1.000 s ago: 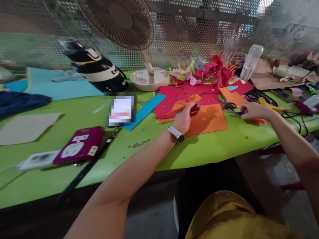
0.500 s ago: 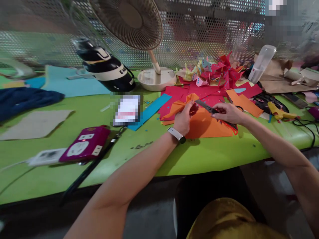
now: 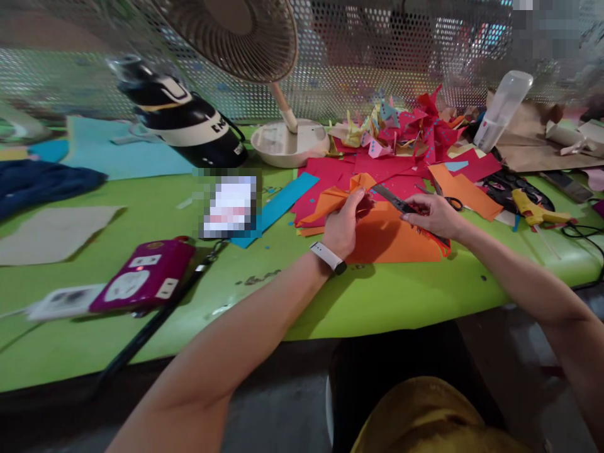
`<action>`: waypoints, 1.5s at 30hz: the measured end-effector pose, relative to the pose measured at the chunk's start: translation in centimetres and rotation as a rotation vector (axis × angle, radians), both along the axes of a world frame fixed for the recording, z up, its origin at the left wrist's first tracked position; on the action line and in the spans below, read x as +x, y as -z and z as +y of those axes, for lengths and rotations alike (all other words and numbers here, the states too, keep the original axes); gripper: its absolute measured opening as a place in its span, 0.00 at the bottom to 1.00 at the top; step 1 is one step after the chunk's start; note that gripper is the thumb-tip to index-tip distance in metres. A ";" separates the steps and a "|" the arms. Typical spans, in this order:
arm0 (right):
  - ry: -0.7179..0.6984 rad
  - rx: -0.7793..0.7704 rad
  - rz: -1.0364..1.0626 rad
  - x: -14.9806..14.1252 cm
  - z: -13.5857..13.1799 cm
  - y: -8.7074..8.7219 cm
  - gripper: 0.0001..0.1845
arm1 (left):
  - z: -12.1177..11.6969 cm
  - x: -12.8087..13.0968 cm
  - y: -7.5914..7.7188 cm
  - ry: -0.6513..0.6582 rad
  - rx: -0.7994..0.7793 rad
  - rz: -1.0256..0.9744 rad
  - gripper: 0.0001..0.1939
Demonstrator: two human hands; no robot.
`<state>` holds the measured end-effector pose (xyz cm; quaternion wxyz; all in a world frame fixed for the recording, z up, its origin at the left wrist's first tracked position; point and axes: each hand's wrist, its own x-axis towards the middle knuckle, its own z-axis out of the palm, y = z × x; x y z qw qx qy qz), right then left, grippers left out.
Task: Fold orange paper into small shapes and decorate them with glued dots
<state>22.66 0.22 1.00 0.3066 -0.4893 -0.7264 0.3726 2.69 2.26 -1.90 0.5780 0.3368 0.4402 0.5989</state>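
Observation:
Between its thumb and fingers my left hand (image 3: 346, 217) pinches a folded piece of orange paper (image 3: 330, 200), raised over the pile. My right hand (image 3: 431, 214) grips a pair of scissors (image 3: 394, 198) with dark blades and an orange-red handle, partly hidden by the fingers. The blades point left toward the folded paper, their tips close to my left fingers; I cannot tell whether they touch it. Beneath both hands lies a flat orange sheet (image 3: 391, 242). Red paper sheets (image 3: 325, 176) spread out behind it.
Cut and folded paper shapes (image 3: 425, 126) heap at the back, beside a clear bottle (image 3: 504, 110). A fan (image 3: 290, 141) and a black-and-white flask (image 3: 189, 126) stand behind. Leftward are a phone (image 3: 231, 204) and a magenta power strip (image 3: 146, 274); a yellow glue gun (image 3: 533, 207) lies right.
The camera view has shifted slightly, so things at the left appear further left. Both hands keep their holds on the paper and the scissors, with hardly any movement.

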 end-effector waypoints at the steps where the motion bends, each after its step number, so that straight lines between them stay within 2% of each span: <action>1: -0.004 -0.001 -0.001 0.0 -0.1 0.0 0.15 | 0.0 0.0 0.0 0.001 -0.004 0.001 0.13; 19: 0.057 0.150 -0.120 -0.3 -0.7 0.0 0.14 | -0.2 0.2 -0.3 -0.003 -0.030 -0.022 0.09; 34: 0.081 0.098 -0.069 -0.6 -1.1 -0.1 0.13 | -0.3 0.2 -0.2 -0.005 0.000 -0.065 0.11; 45: 0.083 0.134 -0.108 -0.7 -1.0 0.4 0.15 | -0.1 0.2 0.7 0.005 0.028 0.075 0.14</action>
